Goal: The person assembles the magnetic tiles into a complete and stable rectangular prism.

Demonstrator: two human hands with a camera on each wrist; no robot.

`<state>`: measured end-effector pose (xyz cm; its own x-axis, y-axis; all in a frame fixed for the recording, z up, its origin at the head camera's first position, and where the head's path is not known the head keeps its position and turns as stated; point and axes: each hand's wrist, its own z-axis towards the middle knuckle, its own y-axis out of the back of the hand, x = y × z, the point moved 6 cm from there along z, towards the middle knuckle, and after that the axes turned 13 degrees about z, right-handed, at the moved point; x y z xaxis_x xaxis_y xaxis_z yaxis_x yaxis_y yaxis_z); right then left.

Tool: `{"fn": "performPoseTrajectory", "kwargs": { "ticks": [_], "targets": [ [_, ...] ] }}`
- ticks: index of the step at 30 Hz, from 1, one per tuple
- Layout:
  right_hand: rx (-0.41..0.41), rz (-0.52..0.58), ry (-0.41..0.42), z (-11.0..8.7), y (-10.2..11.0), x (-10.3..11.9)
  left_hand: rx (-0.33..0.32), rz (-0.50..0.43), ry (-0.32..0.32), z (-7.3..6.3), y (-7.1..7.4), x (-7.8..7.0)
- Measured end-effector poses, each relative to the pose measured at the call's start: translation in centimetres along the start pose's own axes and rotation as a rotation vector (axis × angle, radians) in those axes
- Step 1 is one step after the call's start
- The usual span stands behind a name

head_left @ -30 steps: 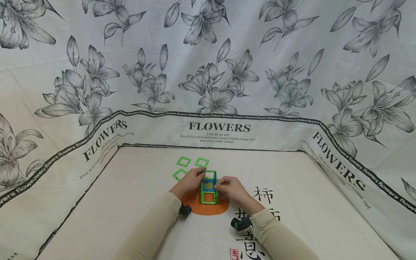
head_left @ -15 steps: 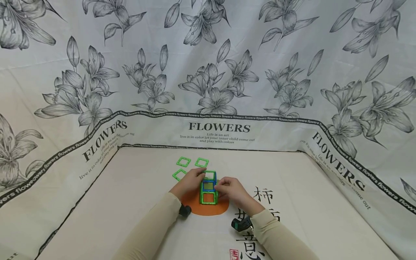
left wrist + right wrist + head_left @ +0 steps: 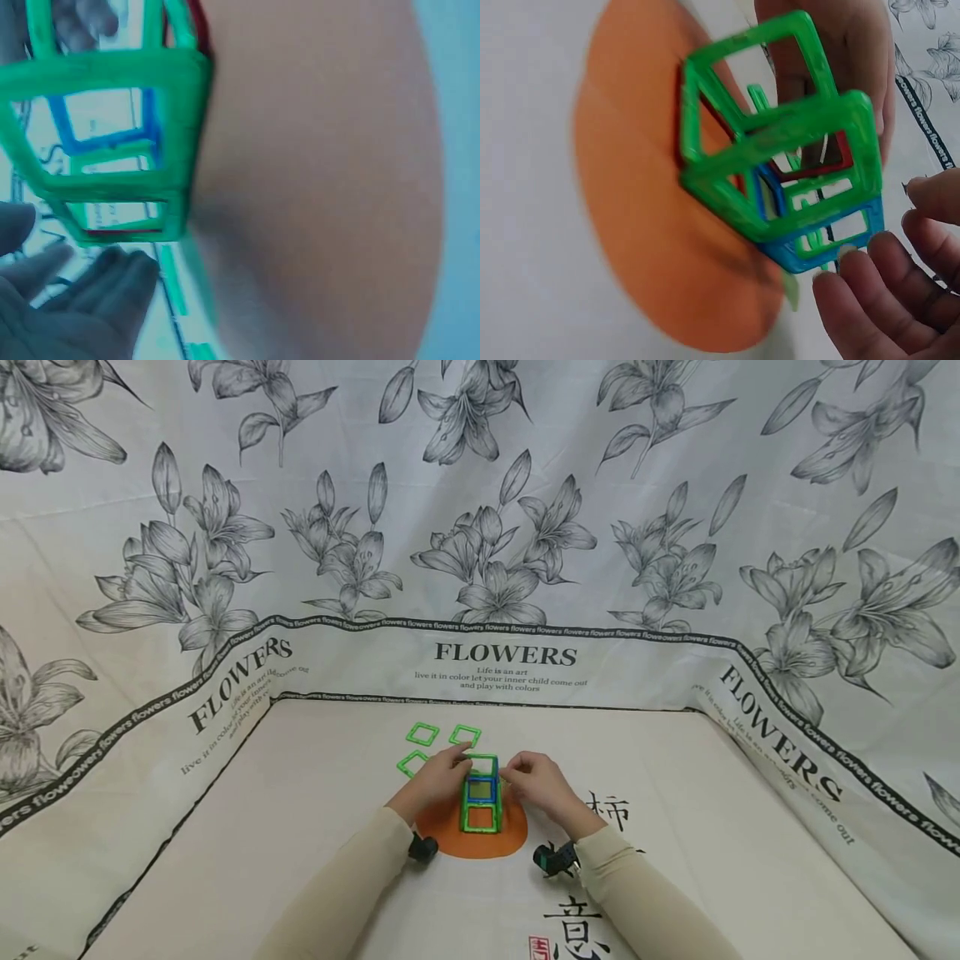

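One left hand (image 3: pixel 432 778) and one right hand (image 3: pixel 538 782) are curving half-open, gripping nothing. I am flanking the frame structure (image 3: pixel 481 801), presumably to steady it.

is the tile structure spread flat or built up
Built up: the right wrist view shows the structure with sides meeting at angles around a hollow.
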<state>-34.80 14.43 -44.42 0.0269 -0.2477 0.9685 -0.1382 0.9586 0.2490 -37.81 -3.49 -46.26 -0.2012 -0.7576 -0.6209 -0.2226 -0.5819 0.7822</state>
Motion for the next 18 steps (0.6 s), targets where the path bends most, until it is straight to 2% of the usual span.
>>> {"fn": "performPoseTrajectory", "kwargs": {
  "ticks": [3,7,12,14,18],
  "targets": [
    [-0.043,-0.127,0.033,1.0,0.4,1.1,-0.018,0.075,0.015,-1.1,0.8,-0.6],
    [-0.016,-0.273,0.095,2.6,0.1,2.3,-0.019,0.158,0.035,-3.1,1.6,-1.6],
    [0.098,-0.382,0.144,4.0,-1.4,2.7,0.061,0.239,0.052,-5.3,1.4,-2.1],
    [0.133,-0.408,0.148,4.4,-2.0,2.6,0.095,0.265,0.038,-6.0,1.2,-2.2],
    [0.155,-0.443,0.121,4.9,-2.4,2.3,0.136,0.252,0.002,-6.8,0.7,-2.4]
  ]
}}
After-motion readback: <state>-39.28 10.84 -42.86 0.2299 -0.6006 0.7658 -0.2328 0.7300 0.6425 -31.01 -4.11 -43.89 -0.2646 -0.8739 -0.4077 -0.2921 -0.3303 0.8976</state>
